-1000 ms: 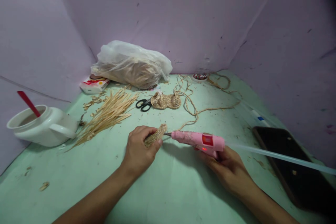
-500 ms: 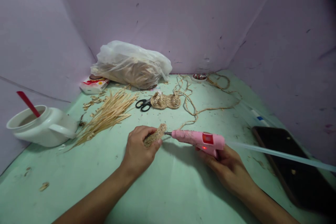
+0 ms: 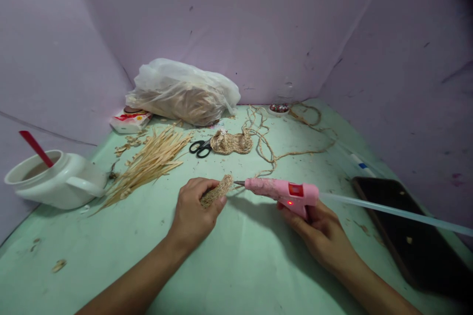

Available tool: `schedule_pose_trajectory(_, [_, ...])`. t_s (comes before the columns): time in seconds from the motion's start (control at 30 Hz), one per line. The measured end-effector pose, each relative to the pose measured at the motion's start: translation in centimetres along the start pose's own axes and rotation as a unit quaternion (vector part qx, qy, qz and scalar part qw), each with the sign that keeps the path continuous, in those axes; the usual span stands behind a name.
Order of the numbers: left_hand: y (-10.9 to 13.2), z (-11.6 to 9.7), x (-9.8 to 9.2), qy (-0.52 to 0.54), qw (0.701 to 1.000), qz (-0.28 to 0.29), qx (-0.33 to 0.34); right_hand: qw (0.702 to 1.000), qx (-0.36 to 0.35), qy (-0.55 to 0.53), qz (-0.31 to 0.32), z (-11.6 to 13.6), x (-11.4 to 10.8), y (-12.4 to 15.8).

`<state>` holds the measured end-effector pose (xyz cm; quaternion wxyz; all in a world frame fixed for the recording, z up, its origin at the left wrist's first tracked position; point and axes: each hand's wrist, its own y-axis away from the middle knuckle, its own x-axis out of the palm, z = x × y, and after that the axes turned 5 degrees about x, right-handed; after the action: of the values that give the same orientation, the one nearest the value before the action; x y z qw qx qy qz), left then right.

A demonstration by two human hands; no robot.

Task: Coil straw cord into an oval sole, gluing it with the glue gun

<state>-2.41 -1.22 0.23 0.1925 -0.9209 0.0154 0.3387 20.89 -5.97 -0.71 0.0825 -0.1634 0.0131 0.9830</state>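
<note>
My left hand (image 3: 197,209) pinches a small coiled rope piece (image 3: 218,193) on edge between thumb and fingers, above the green tabletop. My right hand (image 3: 321,236) grips a pink hot glue gun (image 3: 277,190) by its handle, with its red light lit. The metal nozzle points left, close to the end of the rope piece. A long translucent glue stick (image 3: 391,212) sticks out of the gun's back. Loose braided cord (image 3: 271,157) trails over the table behind the nozzle. Farther back lies a figure-eight-shaped coiled rope piece (image 3: 232,143).
Black-handled scissors (image 3: 201,148) lie beside the figure-eight piece. Dry straw strips (image 3: 151,165) spread to the left, by a white pot (image 3: 70,182) holding a red stick. A plastic bag (image 3: 185,91), a dish of beads (image 3: 279,109) and a small box (image 3: 129,121) stand behind. A dark phone (image 3: 402,226) lies right.
The glue gun's nozzle has shifted slightly right and up, away from the rope piece's end. My left hand keeps its hold almost unmoved. The whole view has shifted a little.
</note>
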Motion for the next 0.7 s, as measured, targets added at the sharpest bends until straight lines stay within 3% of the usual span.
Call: schedule_pose_trajectory(0.7, [0.08, 0.50, 0.04, -0.014, 0.998, 0.000, 0.055, 1.000, 0.003, -0.005, 0.001, 0.20, -0.22, -0.11])
